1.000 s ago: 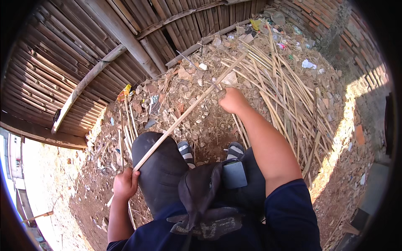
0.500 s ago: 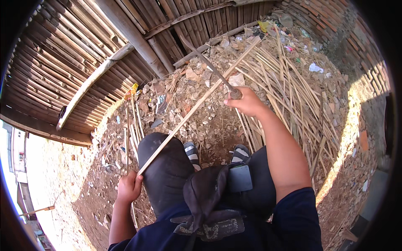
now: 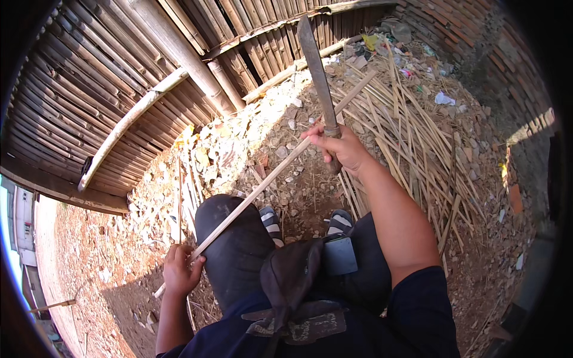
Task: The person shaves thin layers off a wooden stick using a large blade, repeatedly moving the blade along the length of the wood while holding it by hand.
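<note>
Bamboo is being worked beside a slatted wall (image 3: 89,101): the left hand (image 3: 179,271) closes round the near end of a long bamboo strip (image 3: 271,176) slanting across the person's knee, while the right hand (image 3: 340,149) grips a long-bladed knife (image 3: 316,65), raised blade-up just above the strip. Judged a trimming stroke in preparation, needing a steady strip. Split canes (image 3: 418,131) litter the ground at right.

Strip's (image 3: 271,179) near end hidden inside left hand (image 3: 181,271) fist. Blade's (image 3: 315,65) handle mostly covered by right hand (image 3: 340,149). Feet (image 3: 271,222) half hidden behind knees. Dark fisheye rim cuts the wall (image 3: 71,119) at 9 o'clock and the bricks (image 3: 477,36) at 2 o'clock. Litter at 1 o'clock too small to tell.
</note>
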Demonstrator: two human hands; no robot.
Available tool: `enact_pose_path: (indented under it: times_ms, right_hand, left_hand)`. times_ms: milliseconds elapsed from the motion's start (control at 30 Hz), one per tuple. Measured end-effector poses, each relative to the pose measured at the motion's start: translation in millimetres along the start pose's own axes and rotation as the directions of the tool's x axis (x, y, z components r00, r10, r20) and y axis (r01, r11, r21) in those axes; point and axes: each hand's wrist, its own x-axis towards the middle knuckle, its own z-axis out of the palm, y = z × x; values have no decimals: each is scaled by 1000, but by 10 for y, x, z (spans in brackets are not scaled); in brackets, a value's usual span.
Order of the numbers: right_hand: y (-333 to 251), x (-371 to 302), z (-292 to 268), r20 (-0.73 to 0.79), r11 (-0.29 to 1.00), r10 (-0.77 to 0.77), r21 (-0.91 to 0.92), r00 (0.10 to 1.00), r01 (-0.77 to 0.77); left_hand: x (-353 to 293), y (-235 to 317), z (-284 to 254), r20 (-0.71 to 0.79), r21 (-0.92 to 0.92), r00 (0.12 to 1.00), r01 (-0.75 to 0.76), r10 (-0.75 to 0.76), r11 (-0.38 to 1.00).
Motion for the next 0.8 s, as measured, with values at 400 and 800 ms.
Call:
enact_pose_path:
  times_ms: [400, 800]
  right_hand:
    - [-51, -112, 91, 92, 961, 59, -273, 994, -32]
    - [-70, -208, 257, 92, 219, -40, -971, 995, 98]
  left_hand:
    - [71, 266, 145, 69, -27, 990, 125, -123, 992]
    - [-39, 175, 221, 111, 27, 982, 152, -155, 988]
